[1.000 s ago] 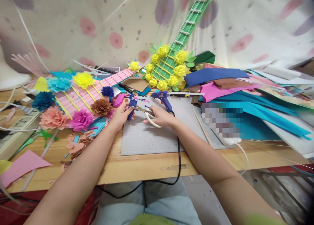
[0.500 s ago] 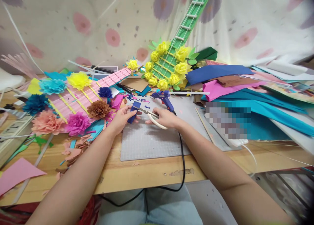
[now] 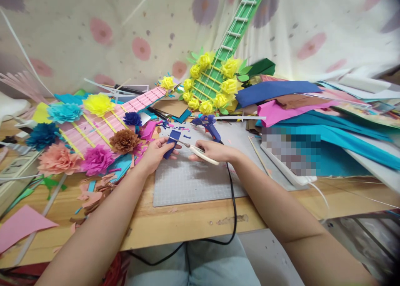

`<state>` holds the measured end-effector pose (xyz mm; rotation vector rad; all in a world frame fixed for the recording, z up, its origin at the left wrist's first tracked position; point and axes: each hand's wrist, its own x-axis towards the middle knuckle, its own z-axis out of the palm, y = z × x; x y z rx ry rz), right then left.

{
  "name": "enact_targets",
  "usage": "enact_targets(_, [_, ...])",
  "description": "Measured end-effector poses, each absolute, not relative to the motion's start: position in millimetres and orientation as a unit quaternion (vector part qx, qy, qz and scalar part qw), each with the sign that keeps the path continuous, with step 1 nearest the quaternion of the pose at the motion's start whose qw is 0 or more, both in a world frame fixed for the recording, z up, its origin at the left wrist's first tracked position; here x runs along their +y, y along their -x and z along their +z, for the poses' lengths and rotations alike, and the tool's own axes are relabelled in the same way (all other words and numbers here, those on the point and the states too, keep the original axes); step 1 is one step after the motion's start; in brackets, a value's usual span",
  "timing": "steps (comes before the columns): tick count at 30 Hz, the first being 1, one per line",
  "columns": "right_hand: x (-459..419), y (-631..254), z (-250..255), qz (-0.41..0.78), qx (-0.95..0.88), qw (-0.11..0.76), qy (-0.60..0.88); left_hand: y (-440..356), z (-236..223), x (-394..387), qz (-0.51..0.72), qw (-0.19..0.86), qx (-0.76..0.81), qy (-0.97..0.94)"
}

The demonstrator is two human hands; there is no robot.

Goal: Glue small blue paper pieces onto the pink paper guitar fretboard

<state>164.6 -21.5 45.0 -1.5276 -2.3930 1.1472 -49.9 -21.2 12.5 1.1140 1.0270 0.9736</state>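
Note:
Between the thumb and fingers of my left hand (image 3: 158,152) is a folded strip of dark blue paper (image 3: 174,137). My right hand (image 3: 215,150) grips white-handled scissors (image 3: 204,155), their blades pointing left and lying across the blue paper. Both hands are above the grey cutting mat (image 3: 193,190). Just behind my right hand a blue glue gun (image 3: 208,123) rests on the mat, its black cord running down over the table edge. Small blue paper scraps (image 3: 184,130) lie beyond the strip.
On the left lies a pink paper guitar (image 3: 93,132) with several paper flowers. A green guitar (image 3: 215,73) with yellow roses leans at the back. Coloured paper sheets (image 3: 312,119) pile up on the right, beside a white object (image 3: 281,161), partly blurred out. Brown offcuts (image 3: 96,192) lie at left.
The scissors' handles have come together and my right hand has shifted slightly right. My left hand still holds the blue paper in nearly the same place.

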Motion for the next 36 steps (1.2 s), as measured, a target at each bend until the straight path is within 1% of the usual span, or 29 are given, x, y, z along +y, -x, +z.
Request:
enact_targets(9, [-22, -162, 47, 0.482, -0.738, 0.057, 0.468, 49, 12, -22, 0.407, 0.645, 0.468, -0.447])
enact_targets(16, [-19, -161, 41, 0.506, -0.713, 0.050, 0.483, 47, 17, -24, 0.393, 0.665, 0.490, -0.404])
enact_targets(22, [-14, -162, 36, 0.472, -0.712, 0.042, 0.518, 46, 20, -24, 0.384, 0.674, 0.503, -0.382])
enact_targets(28, [-14, -163, 42, 0.412, -0.729, 0.036, 0.545, 47, 21, -25, 0.374, 0.675, 0.517, -0.370])
enact_targets(36, [-16, -161, 47, 0.377, -0.737, 0.021, 0.560, 46, 18, -24, 0.377, 0.670, 0.520, -0.372])
